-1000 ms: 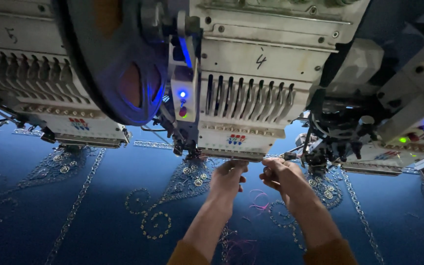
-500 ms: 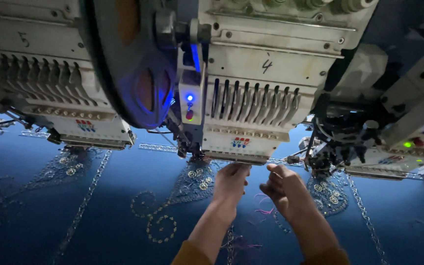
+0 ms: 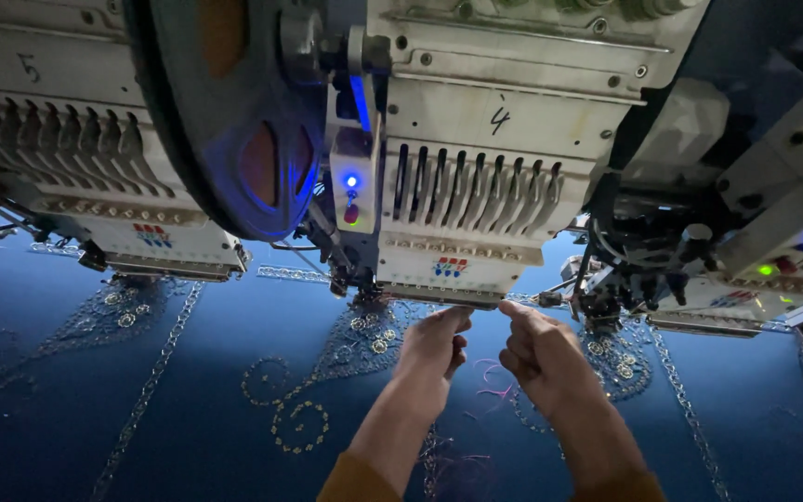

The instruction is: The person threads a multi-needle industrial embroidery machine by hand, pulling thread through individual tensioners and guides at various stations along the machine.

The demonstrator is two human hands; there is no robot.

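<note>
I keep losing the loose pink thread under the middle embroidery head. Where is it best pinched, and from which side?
Probably at its free loops, between the left hand and right hand, coming from below. The pink thread hangs slack over the blue fabric there, while the embroidery head crowds it above.

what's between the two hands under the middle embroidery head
In the head view, a small gap separates the left hand and right hand; through it show dark blue fabric and loose pink threads.
</note>
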